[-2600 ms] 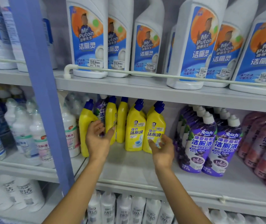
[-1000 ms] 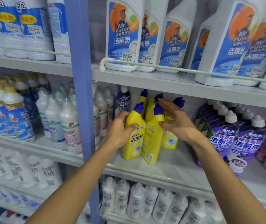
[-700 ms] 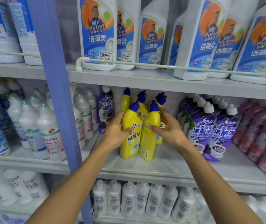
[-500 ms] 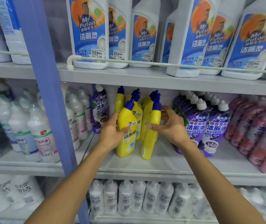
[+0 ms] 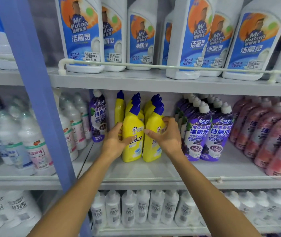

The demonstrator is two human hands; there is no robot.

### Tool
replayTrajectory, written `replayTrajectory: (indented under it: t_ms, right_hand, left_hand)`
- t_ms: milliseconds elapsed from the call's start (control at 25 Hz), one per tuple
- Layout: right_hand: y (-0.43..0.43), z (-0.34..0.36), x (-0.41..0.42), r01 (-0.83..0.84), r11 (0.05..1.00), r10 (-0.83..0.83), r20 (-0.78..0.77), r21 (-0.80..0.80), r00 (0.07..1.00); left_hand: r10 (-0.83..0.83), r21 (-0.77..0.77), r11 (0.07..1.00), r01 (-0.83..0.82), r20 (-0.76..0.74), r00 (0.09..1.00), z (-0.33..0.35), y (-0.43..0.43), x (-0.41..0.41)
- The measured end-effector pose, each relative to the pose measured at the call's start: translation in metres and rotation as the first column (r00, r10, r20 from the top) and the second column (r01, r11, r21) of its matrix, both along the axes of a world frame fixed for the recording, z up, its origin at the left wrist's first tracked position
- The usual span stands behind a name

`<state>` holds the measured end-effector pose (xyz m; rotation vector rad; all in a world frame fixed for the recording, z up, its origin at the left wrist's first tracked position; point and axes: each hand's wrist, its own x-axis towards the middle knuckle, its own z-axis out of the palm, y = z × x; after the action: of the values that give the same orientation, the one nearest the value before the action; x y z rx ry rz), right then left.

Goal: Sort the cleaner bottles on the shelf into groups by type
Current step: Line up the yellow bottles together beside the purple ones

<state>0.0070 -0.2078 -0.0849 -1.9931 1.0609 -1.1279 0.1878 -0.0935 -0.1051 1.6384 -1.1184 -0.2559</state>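
Several yellow cleaner bottles with blue caps stand together on the middle shelf (image 5: 153,175). My left hand (image 5: 115,142) grips the front left yellow bottle (image 5: 133,147) from its left side. My right hand (image 5: 166,136) wraps around the front right yellow bottle (image 5: 150,151). Both front bottles stand upright, side by side and touching. Behind them are more yellow bottles (image 5: 119,108). One lone purple bottle (image 5: 98,115) stands left of the yellow group. A purple bottle group (image 5: 209,132) stands to the right.
Pink bottles (image 5: 273,135) fill the far right of the shelf. Clear white bottles (image 5: 32,144) stand left of the blue upright post (image 5: 37,100). Large white Mr Puton bottles (image 5: 81,35) line the shelf above, behind a rail. Small white bottles (image 5: 136,207) fill the shelf below.
The yellow bottles were gathered from a spread row into a tight cluster. The front right bottle has turned from edge-on to label forward, and both hands stay on the front pair.
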Motion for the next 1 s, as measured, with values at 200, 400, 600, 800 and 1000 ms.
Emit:
replayTrajectory:
  t_ms: [200,400,600,800,1000]
  right_hand:
    - [-0.003,-0.019,0.002,0.048,0.999,-0.048,-0.015,-0.022,0.999]
    - [-0.015,-0.037,-0.002,0.012,0.997,-0.013,0.019,0.07,1.0]
    - [-0.011,-0.031,0.01,0.165,0.986,-0.164,-0.036,0.023,0.986]
    - [-0.011,-0.032,0.016,0.225,0.974,-0.222,-0.069,0.033,0.973]
    - [-0.008,-0.027,0.018,0.252,0.967,-0.247,-0.109,0.035,0.963]
  left_hand:
    - [0.055,-0.004,0.998,-0.055,0.07,0.996,0.006,-0.002,0.004]
    - [0.151,0.016,0.988,-0.153,0.08,0.985,-0.007,-0.01,-0.003]
    - [0.152,0.038,0.987,-0.154,0.057,0.987,-0.002,-0.019,0.001]
    - [0.203,0.027,0.979,-0.203,-0.007,0.979,-0.004,-0.025,0.0]
    - [0.079,-0.023,0.996,-0.081,-0.085,0.993,-0.01,-0.027,0.004]
